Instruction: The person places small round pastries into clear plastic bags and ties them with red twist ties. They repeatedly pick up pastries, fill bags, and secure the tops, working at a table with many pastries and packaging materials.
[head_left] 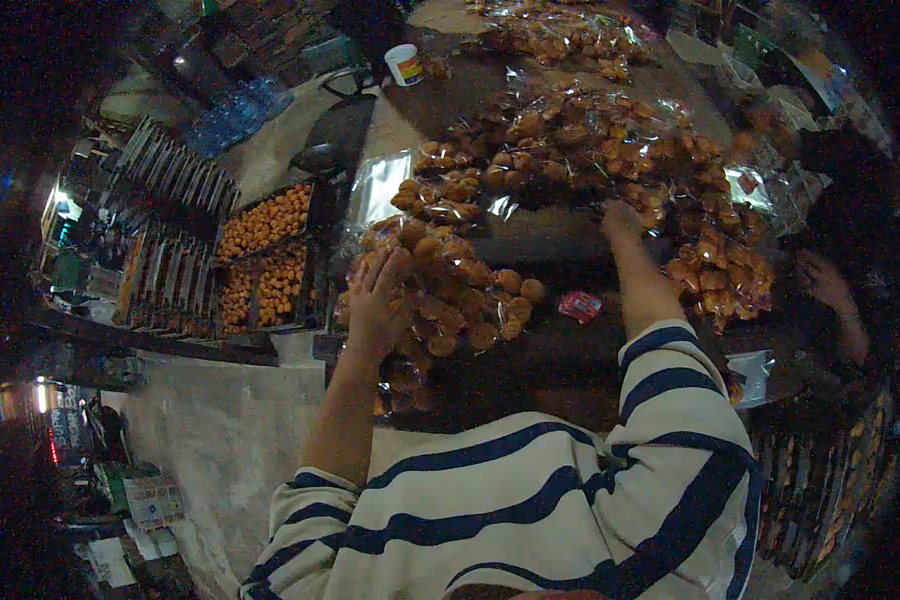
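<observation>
My left hand (378,300) lies over a heap of clear bags of small round brown buns (450,290) at the near left of the table. Its fingers are stretched out along the plastic. My right arm reaches forward, and my right hand (622,220) is at the near edge of a larger heap of bagged buns (560,140). Dim light and blur hide its fingers, so I cannot make out whether it grips a bag. Between my arms a small red-and-pink packet (580,306) lies on the dark tabletop (560,365).
Another person's hand (828,285) is at the right, beside more bagged buns (720,270). Trays of loose buns (265,225) and racks (175,165) stand at the left. Flat clear bags (382,188) lie near the left heap. A white tub (404,64) stands at the far side.
</observation>
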`<state>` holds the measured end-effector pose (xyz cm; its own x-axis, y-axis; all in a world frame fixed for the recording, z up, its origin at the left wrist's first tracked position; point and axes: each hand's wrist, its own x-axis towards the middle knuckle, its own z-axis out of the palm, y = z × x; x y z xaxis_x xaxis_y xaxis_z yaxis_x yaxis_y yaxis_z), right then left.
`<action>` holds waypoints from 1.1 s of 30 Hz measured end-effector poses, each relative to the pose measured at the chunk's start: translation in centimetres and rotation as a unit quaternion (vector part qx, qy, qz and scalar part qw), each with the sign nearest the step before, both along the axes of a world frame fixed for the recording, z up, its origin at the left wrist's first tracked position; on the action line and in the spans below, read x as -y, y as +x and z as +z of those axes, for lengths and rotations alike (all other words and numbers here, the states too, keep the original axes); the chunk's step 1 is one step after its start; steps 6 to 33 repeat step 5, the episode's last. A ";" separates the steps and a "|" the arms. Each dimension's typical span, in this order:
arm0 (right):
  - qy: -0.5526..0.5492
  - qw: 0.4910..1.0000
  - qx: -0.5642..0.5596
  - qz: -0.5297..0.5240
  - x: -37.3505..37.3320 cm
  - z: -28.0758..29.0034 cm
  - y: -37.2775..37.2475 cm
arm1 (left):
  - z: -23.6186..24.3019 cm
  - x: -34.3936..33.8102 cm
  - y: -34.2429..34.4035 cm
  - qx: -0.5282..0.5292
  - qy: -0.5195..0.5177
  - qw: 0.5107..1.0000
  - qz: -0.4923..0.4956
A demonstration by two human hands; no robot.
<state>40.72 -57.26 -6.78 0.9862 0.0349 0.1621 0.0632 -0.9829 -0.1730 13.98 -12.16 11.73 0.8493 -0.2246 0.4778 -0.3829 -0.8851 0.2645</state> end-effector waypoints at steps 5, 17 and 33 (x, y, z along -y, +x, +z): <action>0.130 0.991 0.011 -0.006 -0.7 6.0 -6.4 | 4.1 1.6 -4.3 0.015 -0.156 0.987 0.033; 0.130 0.991 0.011 -0.006 -0.7 6.0 -6.4 | 4.1 1.6 -4.3 0.015 -0.156 0.987 0.033; 0.130 0.991 0.011 -0.006 -0.7 6.0 -6.4 | 4.1 1.6 -4.3 0.015 -0.156 0.987 0.033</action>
